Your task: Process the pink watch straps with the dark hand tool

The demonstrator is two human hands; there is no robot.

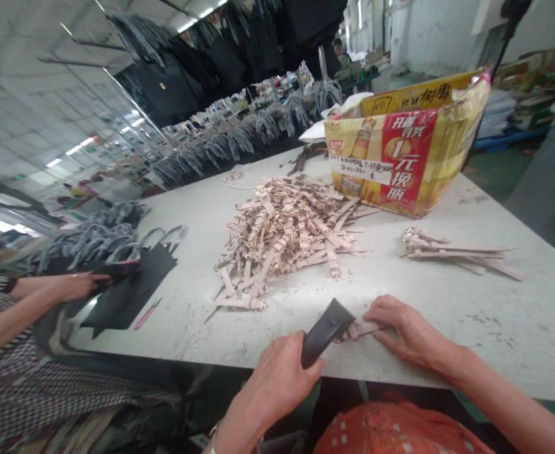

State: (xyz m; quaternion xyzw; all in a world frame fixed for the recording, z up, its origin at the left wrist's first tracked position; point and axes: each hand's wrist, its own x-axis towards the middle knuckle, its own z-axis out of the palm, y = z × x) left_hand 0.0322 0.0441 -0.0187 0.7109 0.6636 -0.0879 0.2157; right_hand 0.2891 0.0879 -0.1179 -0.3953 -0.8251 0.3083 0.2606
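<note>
My left hand [284,372] is closed round a dark grey, flat-sided tool [329,329], wider at its far end; its exact kind I cannot make out. That end overlaps a pale pink strap [360,330] lying on the table near the front edge. From the other side, my right hand [407,331] pinches the strap's end between thumb and fingers. Farther back, a big loose heap of pale pink straps [277,233] with small gold-coloured buckles covers the middle of the table. A smaller bundle of straps [457,252] lies to the right, roughly side by side.
A yellow and red cardboard box [410,164] stands behind the heap at the right. At the left, a co-worker's hand [81,285] works at black sheet pieces [130,293] on the white table [187,334]. Pink-handled snips [147,313] lie near them. Grey handles hang behind.
</note>
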